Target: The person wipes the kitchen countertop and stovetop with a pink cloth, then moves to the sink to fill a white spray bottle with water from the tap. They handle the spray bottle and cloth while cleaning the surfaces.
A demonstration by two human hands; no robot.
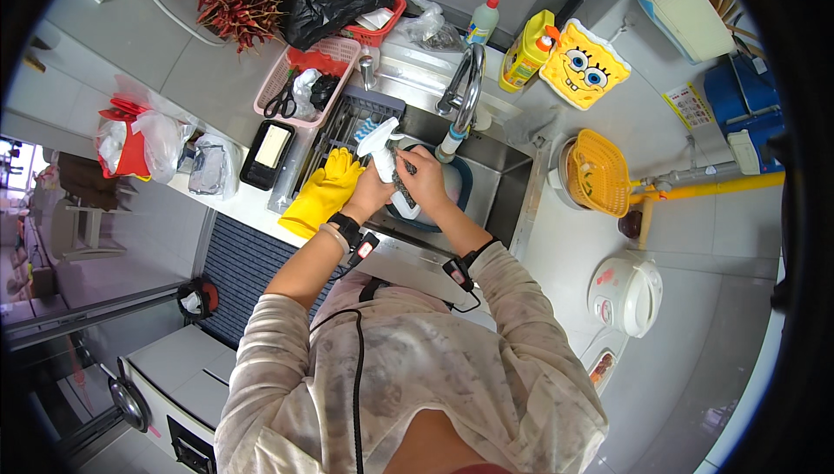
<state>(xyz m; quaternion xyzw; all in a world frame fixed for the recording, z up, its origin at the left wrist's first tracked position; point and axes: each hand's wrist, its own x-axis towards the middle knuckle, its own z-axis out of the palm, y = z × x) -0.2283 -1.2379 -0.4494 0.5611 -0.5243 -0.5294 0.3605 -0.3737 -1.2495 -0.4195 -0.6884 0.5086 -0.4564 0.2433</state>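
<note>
A white trigger spray bottle (384, 160) is tilted above the sink, gripped by my left hand (370, 192) around its side. My right hand (425, 181) presses a dark grey mesh-like scrubber (400, 191) against the bottle. Part of the scrubber is hidden by my fingers. Below both hands, a dark blue basin (465, 182) sits in the stainless steel sink (498, 197) with whitish, cloudy contents. The chrome faucet (474, 83) reaches over the basin, its nozzle close to my right hand. Left of my left hand, yellow rubber gloves (320, 195) lie over the drainer edge.
A pink basket (277, 73) holding scissors (281, 101) stands behind a black tray (251, 171). Yellow detergent (526, 50) and a green bottle (483, 21) stand behind the sink. Rightward are a yellow colander (609, 161) and a rice cooker (625, 295). Cables hang from my wrists.
</note>
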